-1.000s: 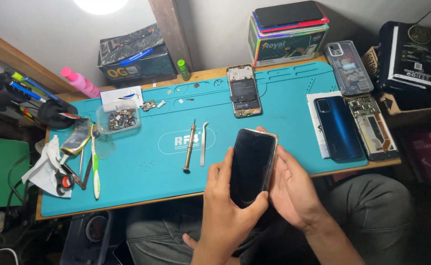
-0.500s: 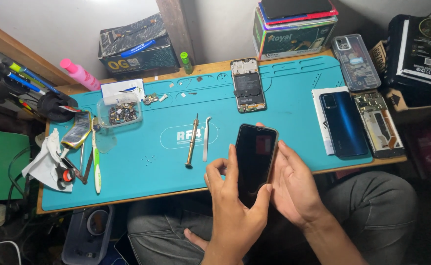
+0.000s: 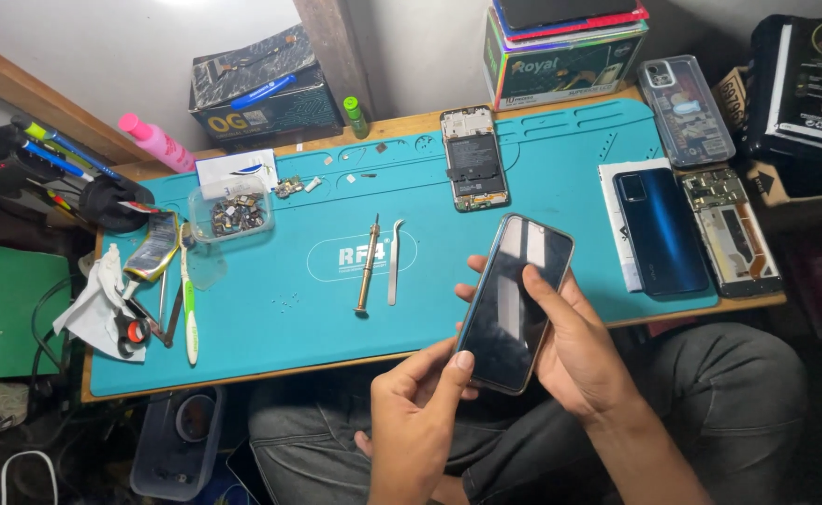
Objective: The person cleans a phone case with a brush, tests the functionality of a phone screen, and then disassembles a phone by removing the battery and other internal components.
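I hold a black smartphone (image 3: pixel 509 304), dark screen up and tilted, over the front edge of the teal work mat (image 3: pixel 280 271). My right hand (image 3: pixel 574 351) cradles it from below and the right, with the thumb lying across the glass. My left hand (image 3: pixel 420 411) pinches its lower left corner with thumb and fingers. On the mat beyond the phone lie a screwdriver (image 3: pixel 367 265) and tweezers (image 3: pixel 394 261).
An opened phone (image 3: pixel 472 159) lies at the mat's far middle. A blue back cover (image 3: pixel 661 229) and a bare phone frame (image 3: pixel 729 231) lie at right. A clear tray of small parts (image 3: pixel 230 214), a toothbrush (image 3: pixel 189 304), boxes and a pink bottle (image 3: pixel 155 140) stand at left and back.
The phone has tilted further to the right and risen slightly. My right thumb has slid onto the screen, and my left hand has dropped to the lower corner.
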